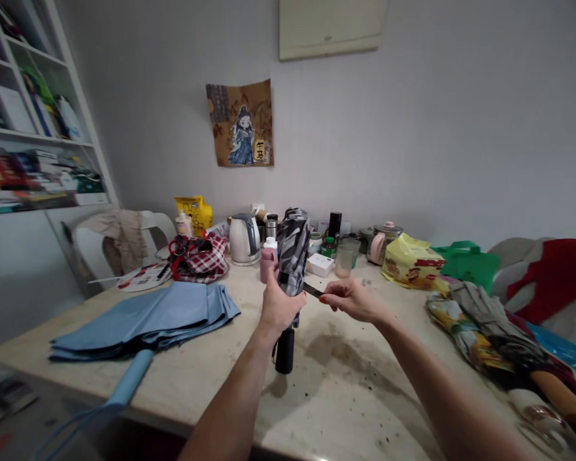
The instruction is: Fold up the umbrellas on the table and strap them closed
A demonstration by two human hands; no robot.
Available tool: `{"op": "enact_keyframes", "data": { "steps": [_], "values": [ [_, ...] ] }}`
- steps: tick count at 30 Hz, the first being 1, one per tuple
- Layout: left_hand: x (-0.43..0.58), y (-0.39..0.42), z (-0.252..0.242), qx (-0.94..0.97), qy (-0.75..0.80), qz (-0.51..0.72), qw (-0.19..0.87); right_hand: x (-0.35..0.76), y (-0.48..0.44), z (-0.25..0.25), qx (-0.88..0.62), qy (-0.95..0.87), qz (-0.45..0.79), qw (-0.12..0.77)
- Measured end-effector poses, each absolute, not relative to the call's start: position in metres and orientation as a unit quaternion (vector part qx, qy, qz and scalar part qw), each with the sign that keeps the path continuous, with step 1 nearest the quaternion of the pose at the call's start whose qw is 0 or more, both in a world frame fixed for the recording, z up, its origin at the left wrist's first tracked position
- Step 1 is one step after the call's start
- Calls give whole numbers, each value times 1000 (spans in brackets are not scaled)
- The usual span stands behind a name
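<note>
A folded umbrella [292, 246] in a black, grey and white pattern stands upright over the middle of the table, its black handle [285, 352] pointing down. My left hand [279, 306] is wrapped round the lower part of its canopy. To the right, my right hand [348, 299] pinches the end of a dark strap [313, 291] that stretches out from the umbrella. A light blue umbrella [148, 317], loosely gathered, lies to the left with its handle [134, 378] towards the table's front edge.
A kettle [244, 238], a pink bottle [267, 264], a white box [320, 264] and a clear cup [344, 261] stand behind. A checked cloth bag [202, 257] is back left. A yellow bag [413, 261] and more folded umbrellas [489, 333] lie right.
</note>
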State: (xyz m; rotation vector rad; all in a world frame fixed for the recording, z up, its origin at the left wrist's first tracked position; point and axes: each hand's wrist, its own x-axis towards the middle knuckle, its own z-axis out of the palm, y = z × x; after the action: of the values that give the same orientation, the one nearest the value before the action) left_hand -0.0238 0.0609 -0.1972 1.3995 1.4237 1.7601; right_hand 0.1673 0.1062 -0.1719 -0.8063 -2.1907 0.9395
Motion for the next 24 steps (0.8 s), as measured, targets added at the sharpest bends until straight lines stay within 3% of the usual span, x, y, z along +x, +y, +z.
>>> {"op": "enact_keyframes", "data": {
  "steps": [7,15,24],
  "values": [
    [-16,61,-197,528,585,578,212,153,76,-163,-255,-825,361,353],
    [1,40,-193,601,685,412,-6,123,51,-172,-297,-777,375,410],
    [-2,46,-198,581,715,386,-47,122,52,-175,-316,-740,423,416]
  ]
}}
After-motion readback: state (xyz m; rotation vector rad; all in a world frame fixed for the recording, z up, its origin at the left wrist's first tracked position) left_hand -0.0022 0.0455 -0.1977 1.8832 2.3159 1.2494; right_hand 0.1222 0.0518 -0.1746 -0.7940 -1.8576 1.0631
